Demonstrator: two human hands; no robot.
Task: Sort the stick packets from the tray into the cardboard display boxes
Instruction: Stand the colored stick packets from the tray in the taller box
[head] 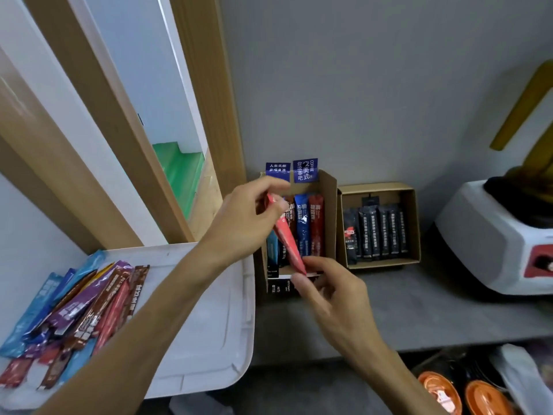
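**Far left:** a white plastic tray sits at the left end of the grey counter. A loose pile of stick packets is heaped at the tray's left end: blue, purple, brown, red and orange ones, lying crosswise over each other. Behind the tray, a wooden door frame borders a strip of green floor.

**Centre:** the left hand reaches across the tray's far corner, thumb and fingers curled round the upper end of a red stick packet. The packet slants down to the right, across the open face of the first cardboard box. Its lower end is pinched between the thumb and fingertips of the right hand, just at the box's front lip. Both hands are thus clamped on the same packet, one at each end. Inside this box other packets are ranged side by side. A blue one and a dark red one are plain to see, and more are partly hidden behind the hands. Two blue printed flaps stick up at the back of the box.

**Right of centre:** a second cardboard box, just beside the first, holds a row of black packets set side by side.

**Far right:** a white appliance with a red patch stands on the counter. Below the counter edge, two orange lids show
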